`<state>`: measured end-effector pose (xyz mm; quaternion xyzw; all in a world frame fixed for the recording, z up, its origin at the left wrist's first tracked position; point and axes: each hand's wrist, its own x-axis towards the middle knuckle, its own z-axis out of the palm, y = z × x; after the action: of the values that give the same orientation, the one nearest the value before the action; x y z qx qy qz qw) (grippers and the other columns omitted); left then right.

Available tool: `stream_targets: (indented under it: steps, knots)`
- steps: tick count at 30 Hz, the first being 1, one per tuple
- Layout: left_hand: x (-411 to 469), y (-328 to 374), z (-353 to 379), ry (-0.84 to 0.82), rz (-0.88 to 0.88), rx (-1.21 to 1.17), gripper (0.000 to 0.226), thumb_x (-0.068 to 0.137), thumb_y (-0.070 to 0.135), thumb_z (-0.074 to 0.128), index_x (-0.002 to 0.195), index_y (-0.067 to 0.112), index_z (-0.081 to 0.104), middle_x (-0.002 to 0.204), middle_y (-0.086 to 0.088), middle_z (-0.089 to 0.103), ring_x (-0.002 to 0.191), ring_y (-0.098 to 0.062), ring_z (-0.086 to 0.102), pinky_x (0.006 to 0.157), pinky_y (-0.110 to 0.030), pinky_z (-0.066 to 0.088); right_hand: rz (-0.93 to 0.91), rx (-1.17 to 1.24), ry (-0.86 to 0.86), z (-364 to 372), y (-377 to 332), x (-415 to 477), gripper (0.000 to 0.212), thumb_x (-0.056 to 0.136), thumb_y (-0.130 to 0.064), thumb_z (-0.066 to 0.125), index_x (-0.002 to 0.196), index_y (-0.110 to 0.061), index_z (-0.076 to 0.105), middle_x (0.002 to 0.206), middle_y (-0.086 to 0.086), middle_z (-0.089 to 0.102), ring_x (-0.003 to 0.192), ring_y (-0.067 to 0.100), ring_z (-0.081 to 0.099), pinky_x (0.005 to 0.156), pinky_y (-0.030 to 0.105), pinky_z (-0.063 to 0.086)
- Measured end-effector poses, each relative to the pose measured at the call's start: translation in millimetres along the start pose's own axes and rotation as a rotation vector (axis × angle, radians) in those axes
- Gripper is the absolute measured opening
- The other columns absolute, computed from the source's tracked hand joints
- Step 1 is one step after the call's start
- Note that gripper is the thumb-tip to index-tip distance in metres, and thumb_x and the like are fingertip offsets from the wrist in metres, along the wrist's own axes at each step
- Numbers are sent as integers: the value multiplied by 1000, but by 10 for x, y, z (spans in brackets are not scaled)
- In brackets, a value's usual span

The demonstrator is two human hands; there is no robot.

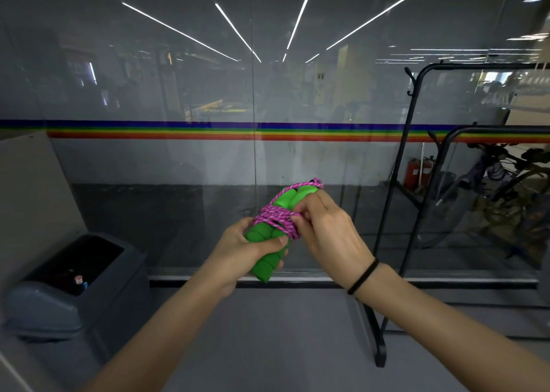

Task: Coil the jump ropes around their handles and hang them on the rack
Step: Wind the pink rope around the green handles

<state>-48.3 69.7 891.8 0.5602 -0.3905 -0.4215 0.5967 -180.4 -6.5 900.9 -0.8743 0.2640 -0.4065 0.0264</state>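
Step in hand: the coil looked almost finished, and the work was probably to fasten the last turn of the cord.
Left grip point(238, 248): it was closed round the lower part of the two green handles point(265, 238), with the thumb laid across their front.
Right grip point(327, 231): its fingers were curled and pinched the pink cord point(276, 215) at the side of the band of turns.
Place of the jump rope: it was held in the air between both grips, in front of the glass wall point(178, 94). It was to the left of the black rack point(409, 141) and well apart from it.
Long axis: the handles lay side by side. Their axis ran from low on the left, inside the left grip, up and to the right, away from the person.
Which way it pointed: the upper ends, where a cord loop crossed them, pointed toward the rack side. The butt ends pointed down toward the person.
Doing it well: the left grip should probably keep the two handles pressed together so that the turns do not loosen. The right grip should pull the cord tight and tuck it under a turn already laid.
Risk: a loose tuck might let the turns slide off toward the narrow end.
Next need: a hook point(410, 77) high on the rack seemed the nearest place to hang it.
Other thing: a grey bin point(44, 311) stood low on the left.
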Motion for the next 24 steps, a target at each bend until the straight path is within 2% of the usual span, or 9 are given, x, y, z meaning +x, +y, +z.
stream_targets:
  steps: [2,4,8,12,16,19,21,24]
  knots:
    - [1,-43,-35,-13,-65,-27,37,75,4,72,109,2,59,81,-16,70,55,-19,67,52,-26,57,45,131,-29,-25,43,11,11,85,-17,62,90,-6,62,85,-1,53,70,14,54,64,15,43]
    - [9,-76,-85,-48,-126,-39,33,75,11,72,106,5,62,79,-14,70,56,-20,65,55,-27,56,59,246,-123,-64,99,26,13,83,-16,65,94,-9,65,84,-3,56,72,12,57,69,10,45]
    - [23,-89,-166,-201,-225,-60,18,75,15,70,91,7,67,75,-11,70,54,-18,62,53,-24,54,30,339,-361,-198,161,84,13,82,-8,64,95,-12,62,83,2,63,67,11,63,70,20,53]
    - [17,-92,-209,-304,-257,14,23,64,17,76,85,9,68,71,-9,69,53,-17,61,50,-23,52,-201,53,-543,-288,109,111,8,87,-16,58,93,-11,55,83,-2,57,71,9,53,64,16,41]
    - [-13,-137,-251,-357,-243,148,30,56,13,80,85,12,69,71,-9,70,56,-18,62,51,-24,52,-359,-172,-740,-364,21,43,11,91,-27,51,88,-16,50,80,-7,49,68,8,42,62,26,37]
    - [-36,-181,-258,-409,-257,170,26,65,3,78,87,12,69,73,-9,71,60,-17,65,51,-25,53,-429,-191,-782,-422,-15,6,19,91,-34,50,82,-18,50,75,-2,57,63,12,44,59,33,40]
    - [-42,-181,-271,-441,-267,161,24,70,-1,74,91,10,68,72,-8,71,60,-16,66,51,-24,52,-461,-192,-756,-452,-7,7,20,90,-37,48,79,-20,51,73,-2,59,61,11,45,57,32,39]
    - [-18,-140,-322,-471,-271,112,35,70,2,73,105,3,64,77,-7,71,67,-16,67,54,-24,53,-448,-166,-677,-508,26,20,20,91,-35,47,76,-21,52,67,-5,56,57,10,42,52,28,34]
